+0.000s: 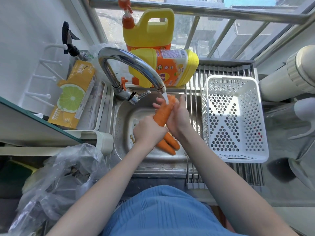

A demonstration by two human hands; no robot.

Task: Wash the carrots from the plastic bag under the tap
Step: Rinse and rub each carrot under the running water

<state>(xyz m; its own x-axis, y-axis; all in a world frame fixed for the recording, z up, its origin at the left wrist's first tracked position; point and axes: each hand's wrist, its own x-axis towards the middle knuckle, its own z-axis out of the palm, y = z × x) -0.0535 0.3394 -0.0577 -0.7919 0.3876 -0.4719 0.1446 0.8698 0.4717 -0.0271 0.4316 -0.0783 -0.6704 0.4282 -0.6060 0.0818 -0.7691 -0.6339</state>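
- Under the running tap (136, 67), over the steel sink (122, 116), a large carrot (163, 113) is held with its long axis tilted, its upper end up and away from the person beneath the water stream (166, 97) and its lower end down toward them.
- Its skin is bright orange, wet and slightly rough; the end under the water is blurred by the splash.
- Left hand (150, 132) grips the carrot's lower end, fingers curled round it.
- Right hand (177, 120) wraps the carrot's upper part from the right, its fingertips showing on the far side.
- Two more carrots (168, 143) lie in the sink bottom just beneath the hands, side by side, tapered ends pointing toward the person and rightward.
- A crumpled clear plastic bag (59, 181) sits on the worktop at lower left, well apart from the sink.
- A white perforated basket (235, 116) stands on the drying rack (192, 133) right of the sink.
- Two yellow detergent jugs (153, 48) sit behind the tap, one upright, one lying on its side.
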